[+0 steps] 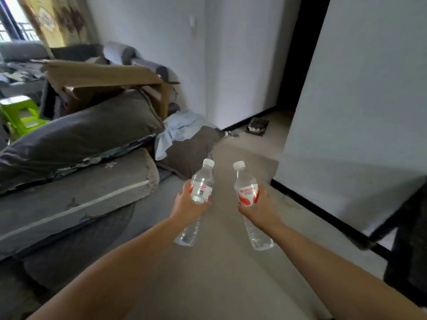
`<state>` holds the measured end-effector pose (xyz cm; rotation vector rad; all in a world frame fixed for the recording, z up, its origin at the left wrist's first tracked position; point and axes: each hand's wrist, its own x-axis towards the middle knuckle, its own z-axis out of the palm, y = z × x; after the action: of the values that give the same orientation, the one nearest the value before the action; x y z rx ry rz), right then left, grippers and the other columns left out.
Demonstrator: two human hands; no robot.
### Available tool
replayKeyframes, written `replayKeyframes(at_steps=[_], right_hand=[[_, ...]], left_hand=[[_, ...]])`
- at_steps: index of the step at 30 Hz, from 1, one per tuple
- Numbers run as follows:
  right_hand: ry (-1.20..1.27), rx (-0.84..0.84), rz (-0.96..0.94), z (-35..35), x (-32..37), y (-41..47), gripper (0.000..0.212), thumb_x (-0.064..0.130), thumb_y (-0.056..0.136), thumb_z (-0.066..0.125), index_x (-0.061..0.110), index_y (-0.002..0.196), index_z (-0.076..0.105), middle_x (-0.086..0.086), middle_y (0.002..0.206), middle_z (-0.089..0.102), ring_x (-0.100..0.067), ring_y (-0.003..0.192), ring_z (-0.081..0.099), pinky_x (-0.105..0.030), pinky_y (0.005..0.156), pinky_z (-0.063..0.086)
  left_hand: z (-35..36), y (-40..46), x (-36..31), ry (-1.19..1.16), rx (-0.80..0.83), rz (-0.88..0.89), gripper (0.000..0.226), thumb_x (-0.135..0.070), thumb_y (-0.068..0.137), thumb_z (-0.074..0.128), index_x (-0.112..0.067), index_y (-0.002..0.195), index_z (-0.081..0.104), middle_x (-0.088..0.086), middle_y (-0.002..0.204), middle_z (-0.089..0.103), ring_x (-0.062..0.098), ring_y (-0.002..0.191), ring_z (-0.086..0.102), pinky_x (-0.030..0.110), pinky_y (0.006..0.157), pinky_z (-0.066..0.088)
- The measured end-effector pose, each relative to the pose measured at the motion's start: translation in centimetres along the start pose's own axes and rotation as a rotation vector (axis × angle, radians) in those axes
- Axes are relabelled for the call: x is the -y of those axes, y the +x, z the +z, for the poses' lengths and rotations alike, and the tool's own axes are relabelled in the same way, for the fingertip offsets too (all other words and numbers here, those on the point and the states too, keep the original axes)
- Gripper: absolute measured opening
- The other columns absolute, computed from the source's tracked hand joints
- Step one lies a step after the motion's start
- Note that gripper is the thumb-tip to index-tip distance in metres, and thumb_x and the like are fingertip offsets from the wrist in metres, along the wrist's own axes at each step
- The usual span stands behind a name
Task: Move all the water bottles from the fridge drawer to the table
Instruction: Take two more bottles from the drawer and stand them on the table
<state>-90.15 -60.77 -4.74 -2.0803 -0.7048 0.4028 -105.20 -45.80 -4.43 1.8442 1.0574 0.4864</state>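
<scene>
Clear plastic bottles fill both my hands, left hand (189, 200) wrapped around one bottle (198, 192), right hand (258, 204) around another (247, 192); I'd carry them upright, gripped firmly, deskward.

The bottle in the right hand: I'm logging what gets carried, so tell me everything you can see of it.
The bottle is clear plastic with a white screw cap, still on, and a red-and-white label around its middle. It appears to hold clear water. It tilts, cap up and away from the person, base toward them. The right hand wraps the label area; nothing else touches it. It is carried in the air above the pale floor.
</scene>
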Motion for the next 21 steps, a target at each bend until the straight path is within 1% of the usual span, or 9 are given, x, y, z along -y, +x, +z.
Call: replayKeyframes(at_steps=[3,5,8,10,12,14,16,18,21], right_hand=[[-0.018,-0.058,0.038,-1.3,-1.7,4.0,0.058,0.031,0.065,0.073,0.022,0.116,0.046,-0.005,0.108,0.058,-0.022,0.091,0.06,-0.034,0.077,0.05],[-0.012,-0.088,0.075,-2.2,-2.4,6.7,0.059,0.028,0.067,0.072,0.023,0.118,0.044,-0.005,0.108,0.057,-0.021,0.09,0.06,-0.033,0.077,0.05],[-0.014,-0.207,0.128,-3.8,-3.6,12.4,0.064,0.025,0.069,0.074,0.022,0.124,0.042,-0.005,0.108,0.054,-0.02,0.088,0.058,-0.031,0.074,0.049],[-0.016,-0.257,0.176,-4.8,-3.9,15.2,0.071,0.027,0.07,0.073,0.023,0.131,0.038,-0.007,0.111,0.052,-0.021,0.091,0.057,-0.035,0.078,0.051],[-0.017,-0.311,0.257,-5.6,-4.3,18.1,0.073,0.03,0.071,0.072,0.026,0.134,0.035,-0.005,0.111,0.049,-0.021,0.093,0.056,-0.036,0.081,0.051],[0.014,-0.385,0.321,-6.7,-4.3,21.2,0.074,0.032,0.071,0.072,0.028,0.134,0.034,-0.002,0.109,0.048,-0.02,0.092,0.056,-0.038,0.084,0.053],[0.029,-0.412,0.353,-7.7,-5.0,22.9,0.076,0.032,0.072,0.073,0.027,0.136,0.033,-0.003,0.112,0.047,-0.019,0.093,0.056,-0.034,0.081,0.053],[0.039,-0.427,0.39,-8.5,-6.2,24.1,0.078,0.03,0.074,0.074,0.025,0.138,0.032,-0.004,0.117,0.048,-0.019,0.096,0.057,-0.03,0.078,0.052],[0.033,-0.472,0.446,-10.3,-8.2,25.1,0.082,0.032,0.072,0.077,0.026,0.14,0.03,-0.003,0.121,0.049,-0.019,0.101,0.056,-0.034,0.085,0.054]], left_hand=[[3.6,5.3,-1.6,0.026,0.087,0.06,0.073,-0.027,0.072,0.077,-0.025,0.134,0.04,0.0,0.113,0.061,0.019,0.094,0.06,0.028,0.077,0.047],[5.6,9.0,-3.0,0.058,0.151,0.077,0.073,-0.03,0.07,0.077,-0.024,0.133,0.04,0.002,0.114,0.062,0.022,0.098,0.061,0.03,0.081,0.049],[9.3,15.8,-5.6,0.105,0.259,0.155,0.068,-0.034,0.066,0.076,-0.028,0.125,0.043,0.0,0.106,0.063,0.022,0.092,0.064,0.036,0.082,0.054],[10.9,19.4,-7.1,0.129,0.307,0.224,0.069,-0.036,0.062,0.075,-0.03,0.123,0.043,-0.002,0.104,0.064,0.021,0.09,0.064,0.036,0.08,0.054],[12.5,22.9,-8.9,0.145,0.391,0.259,0.067,-0.034,0.063,0.075,-0.028,0.122,0.043,-0.002,0.103,0.063,0.021,0.091,0.063,0.035,0.079,0.052],[14.7,27.0,-11.1,0.144,0.473,0.286,0.072,-0.031,0.062,0.076,-0.029,0.125,0.04,-0.001,0.107,0.062,0.022,0.097,0.061,0.036,0.082,0.052],[16.7,29.5,-12.8,0.121,0.514,0.321,0.079,-0.021,0.066,0.077,-0.026,0.134,0.036,0.002,0.113,0.058,0.024,0.104,0.058,0.035,0.084,0.05],[19.3,31.5,-13.9,0.114,0.57,0.334,0.08,-0.016,0.069,0.077,-0.023,0.136,0.034,0.003,0.115,0.056,0.027,0.106,0.057,0.039,0.088,0.051],[23.5,33.1,-15.3,0.166,0.659,0.351,0.077,-0.018,0.069,0.077,-0.023,0.133,0.036,0.002,0.11,0.053,0.027,0.106,0.055,0.039,0.09,0.049]])
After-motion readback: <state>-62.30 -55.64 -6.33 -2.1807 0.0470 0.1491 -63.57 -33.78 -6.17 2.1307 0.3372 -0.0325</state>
